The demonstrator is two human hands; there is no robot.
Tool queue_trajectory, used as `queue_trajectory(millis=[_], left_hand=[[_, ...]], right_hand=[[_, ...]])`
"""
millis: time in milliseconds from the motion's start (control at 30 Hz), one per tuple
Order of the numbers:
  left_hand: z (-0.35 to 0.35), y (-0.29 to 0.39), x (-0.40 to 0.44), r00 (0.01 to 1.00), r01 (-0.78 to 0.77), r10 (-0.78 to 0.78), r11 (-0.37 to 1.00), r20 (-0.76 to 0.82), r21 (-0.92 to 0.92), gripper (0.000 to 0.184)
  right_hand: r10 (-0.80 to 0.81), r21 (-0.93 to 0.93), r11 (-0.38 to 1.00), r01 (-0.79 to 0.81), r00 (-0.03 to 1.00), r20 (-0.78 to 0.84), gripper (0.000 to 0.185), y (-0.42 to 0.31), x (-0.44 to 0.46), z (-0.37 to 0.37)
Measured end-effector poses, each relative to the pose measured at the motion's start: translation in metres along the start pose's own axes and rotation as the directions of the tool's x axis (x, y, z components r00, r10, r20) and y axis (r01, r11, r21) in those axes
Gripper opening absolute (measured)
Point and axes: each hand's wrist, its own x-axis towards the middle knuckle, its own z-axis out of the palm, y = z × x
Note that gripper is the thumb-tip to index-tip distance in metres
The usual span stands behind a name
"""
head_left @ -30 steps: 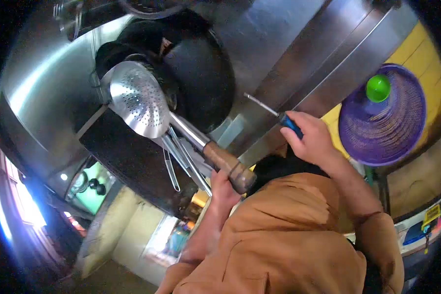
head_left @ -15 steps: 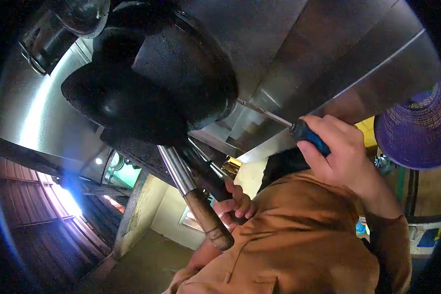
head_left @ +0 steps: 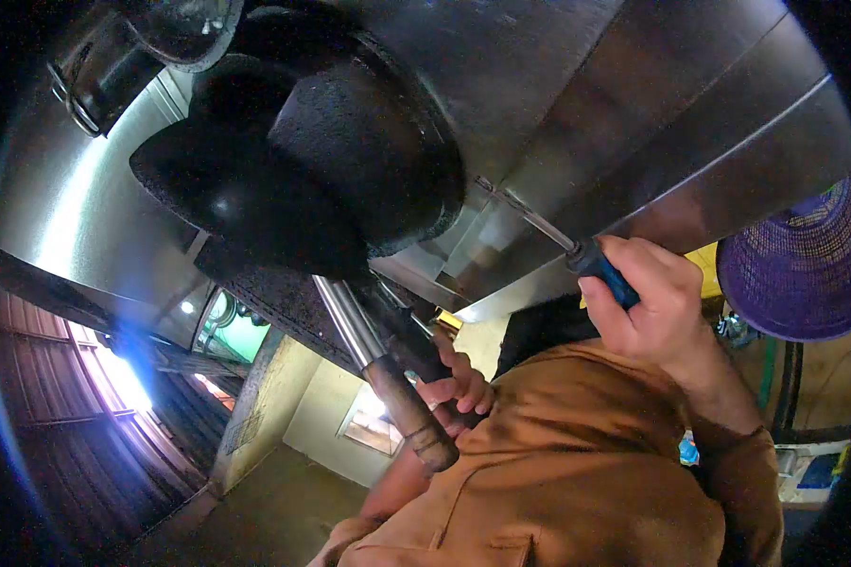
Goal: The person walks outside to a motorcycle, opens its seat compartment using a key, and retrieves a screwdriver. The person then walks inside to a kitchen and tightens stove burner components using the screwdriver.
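My right hand (head_left: 657,307) is closed around the blue-and-black handle of a screwdriver (head_left: 550,231). Its metal shaft points up and left, and the tip ends just beside the rim of a blackened wok (head_left: 364,156). Another dark, rounded pan (head_left: 241,194) overlaps that wok on the left. From below this pan comes a metal shank ending in a wooden handle (head_left: 411,416). Behind the wooden handle, my left hand (head_left: 461,386) has its fingers curled round a dark handle (head_left: 408,340), partly hidden by the wooden one.
Stainless steel panels (head_left: 624,123) surround the pans. A purple mesh basket (head_left: 790,269) is at the right. Dark cookware with a metal ring handle (head_left: 76,104) sits at the upper left. Below the pans runs a blackened bar (head_left: 265,288); corrugated sheeting (head_left: 57,425) is at lower left.
The screwdriver's tip has come slightly away from the wok's rim, to the right. My left hand keeps its hold, and the whole view has shifted a little.
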Motion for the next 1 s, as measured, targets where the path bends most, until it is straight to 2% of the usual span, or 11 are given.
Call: queue_trajectory(millis=[233, 300, 400, 467, 500, 600, 700, 800, 833, 900, 1000], left_hand=[[-0.022, -0.016, 0.014, 0.987, 0.077, -0.036, 0.961, 0.155, -0.267, 0.031], [-0.030, -0.024, 0.016, 0.996, 0.089, -0.080, 0.945, 0.042, -0.313, 0.020], [-0.020, -0.032, 0.028, 0.972, -0.104, 0.142, 0.974, -0.185, 0.200, 0.029], [-0.035, -0.049, 0.044, 0.977, -0.122, 0.147, 0.979, -0.152, 0.161, 0.020], [-0.026, -0.043, 0.037, 0.961, -0.162, 0.195, 0.972, -0.195, 0.172, 0.020], [-0.024, -0.038, 0.042, 0.974, -0.175, 0.203, 0.956, -0.100, 0.237, 0.022], [-0.046, -0.035, 0.035, 0.918, -0.384, 0.336, 0.885, 0.211, 0.262, 0.032], [-0.095, -0.049, 0.014, 0.935, -0.316, 0.217, 0.867, 0.279, 0.385, 0.063], [-0.121, -0.048, -0.006, 0.893, -0.390, 0.235, 0.831, 0.385, 0.397, 0.059], [-0.176, -0.043, -0.047, 0.770, -0.552, 0.276, 0.740, 0.575, 0.385, 0.046], [-0.279, -0.072, -0.107, 0.617, -0.655, 0.493, 0.754, 0.614, 0.053, 0.034]], right_hand=[[-0.005, -0.060, 0.998, 0.001, 0.998, -0.068, 0.024, -0.002, -0.010, 0.007], [0.036, -0.065, 0.997, -0.040, 0.997, -0.069, 0.021, 0.002, -0.019, 0.014], [0.048, -0.043, 0.998, -0.048, 0.999, 0.000, 0.011, -0.012, -0.028, 0.020], [0.266, 0.094, 0.960, -0.265, 0.964, 0.007, 0.014, -0.009, -0.038, 0.023], [0.195, 0.005, 0.981, -0.195, 0.981, -0.001, 0.013, -0.002, -0.043, 0.024], [0.059, -0.081, 0.995, -0.054, 0.997, 0.058, 0.022, 0.044, -0.035, 0.001], [0.234, 0.126, 0.963, -0.237, 0.972, 0.038, 0.022, -0.007, -0.037, 0.015], [-0.064, -0.199, 0.979, 0.033, 0.986, -0.151, 0.024, 0.012, -0.022, 0.002], [0.060, -0.076, 0.995, -0.070, 0.990, -0.126, 0.023, -0.051, -0.038, 0.025], [-0.149, -0.215, 0.970, 0.111, 0.975, -0.166, 0.023, -0.099, -0.044, 0.052], [-0.458, -0.388, 0.831, 0.398, 0.886, -0.072, 0.024, -0.159, -0.058, 0.105]])
